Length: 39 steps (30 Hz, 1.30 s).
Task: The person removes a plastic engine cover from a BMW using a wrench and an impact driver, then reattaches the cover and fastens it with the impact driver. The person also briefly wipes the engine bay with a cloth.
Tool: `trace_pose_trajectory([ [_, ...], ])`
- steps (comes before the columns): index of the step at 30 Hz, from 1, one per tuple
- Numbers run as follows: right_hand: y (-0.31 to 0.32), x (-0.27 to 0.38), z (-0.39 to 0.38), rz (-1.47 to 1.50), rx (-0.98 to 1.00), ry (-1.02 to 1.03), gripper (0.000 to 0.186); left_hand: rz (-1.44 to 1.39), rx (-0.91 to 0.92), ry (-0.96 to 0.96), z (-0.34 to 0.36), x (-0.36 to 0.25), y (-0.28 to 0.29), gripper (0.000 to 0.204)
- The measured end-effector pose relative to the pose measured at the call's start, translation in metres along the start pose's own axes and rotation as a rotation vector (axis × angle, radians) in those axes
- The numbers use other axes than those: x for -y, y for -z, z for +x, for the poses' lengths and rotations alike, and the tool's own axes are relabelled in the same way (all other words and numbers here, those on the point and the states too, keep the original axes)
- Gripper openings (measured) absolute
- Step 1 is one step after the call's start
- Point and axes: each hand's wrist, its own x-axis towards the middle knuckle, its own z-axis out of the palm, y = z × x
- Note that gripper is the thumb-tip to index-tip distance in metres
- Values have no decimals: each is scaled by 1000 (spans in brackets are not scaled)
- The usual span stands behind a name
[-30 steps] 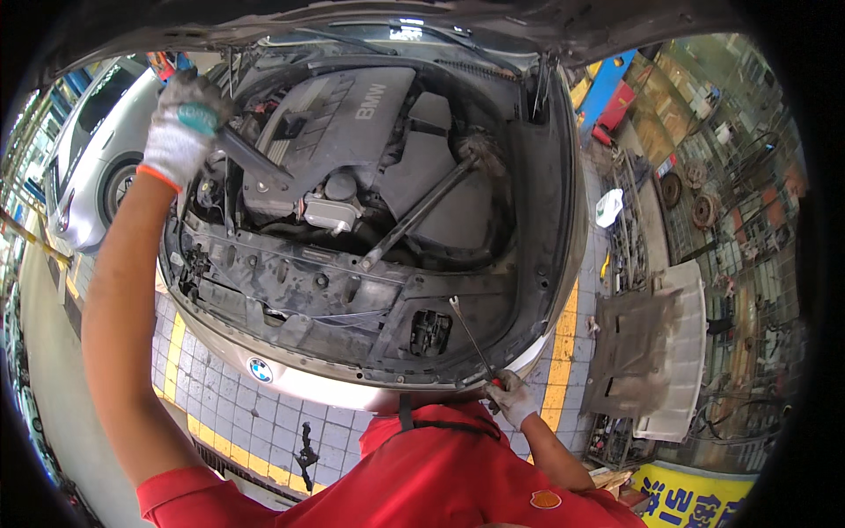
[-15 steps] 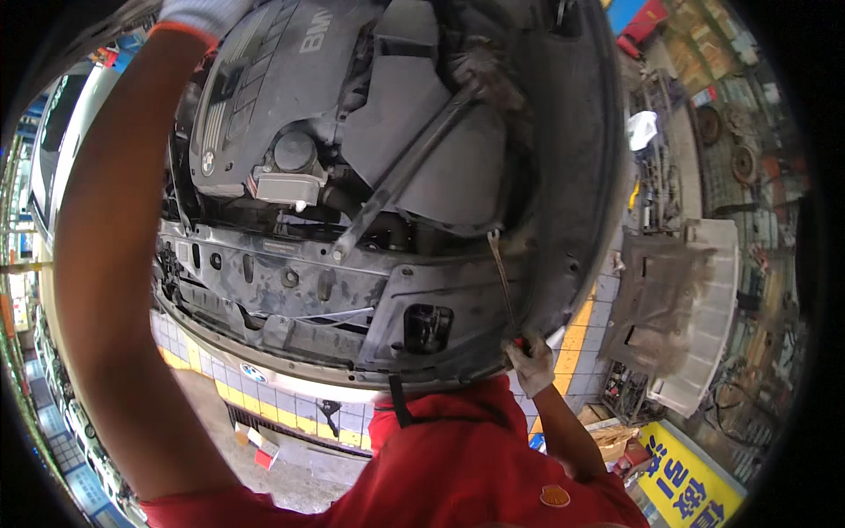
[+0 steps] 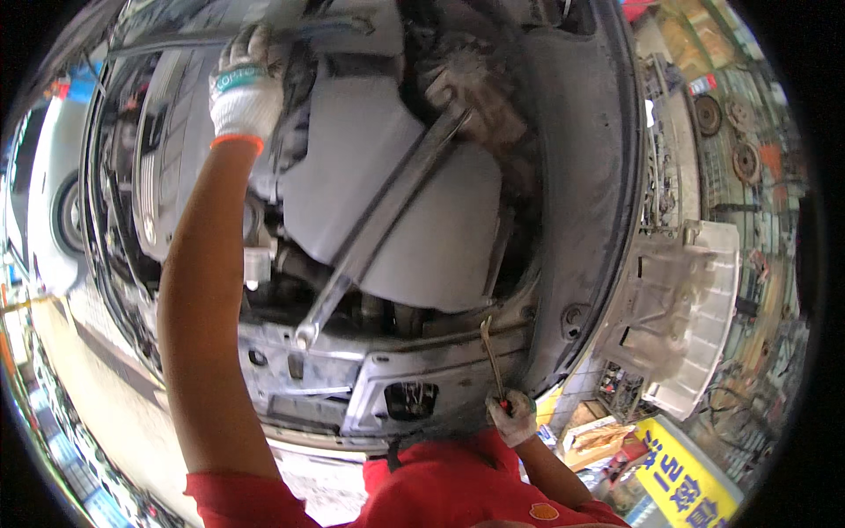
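Note:
My left hand [image 3: 246, 97], in a white knit glove with an orange cuff, reaches over the far left of the engine bay. Its fingers are closed on a long dark metal bar [image 3: 326, 28], which lies crosswise and is blurred. Low on the right, my right hand [image 3: 512, 417], also gloved, is closed round the lower end of a slim wrench [image 3: 491, 352]. The wrench's open jaw points away from me, over the front panel; a bit of red shows at my fingers. Between the hands, a similar metal brace bar [image 3: 378, 233] runs diagonally over a grey plastic cover [image 3: 440, 220].
The car's fender [image 3: 581, 220] curves along the right side. Beyond it stand a dirty pale plastic panel [image 3: 687, 308], brake discs [image 3: 745, 163] and a yellow sign [image 3: 687, 471]. A cardboard box [image 3: 594, 440] lies near my right arm. A white car [image 3: 53, 198] is at left.
My left hand has come from the top left edge rightward over the engine with the bar, which now lies across the view. My right hand still holds the wrench. The head view has shifted.

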Motion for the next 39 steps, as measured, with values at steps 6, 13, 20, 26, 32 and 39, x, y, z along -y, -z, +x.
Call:
trace_pose_trajectory([
  [6,9,-9,-1,268,68,-27,21,-522,31,119,-287,69,1,43],
  [13,17,34,4,608,94,-193,29,-596,451,190,-622,78,2,48],
  [20,18,37,0,467,-28,-1,34,-497,521,240,-627,43,3,46],
  [26,38,38,-6,637,255,-157,54,-684,864,310,-599,66,-12,71],
  [32,65,24,-77,185,398,-96,75,-687,857,363,-596,61,-8,74],
  [39,72,26,-127,-323,752,156,64,-754,878,341,-593,69,9,79],
])
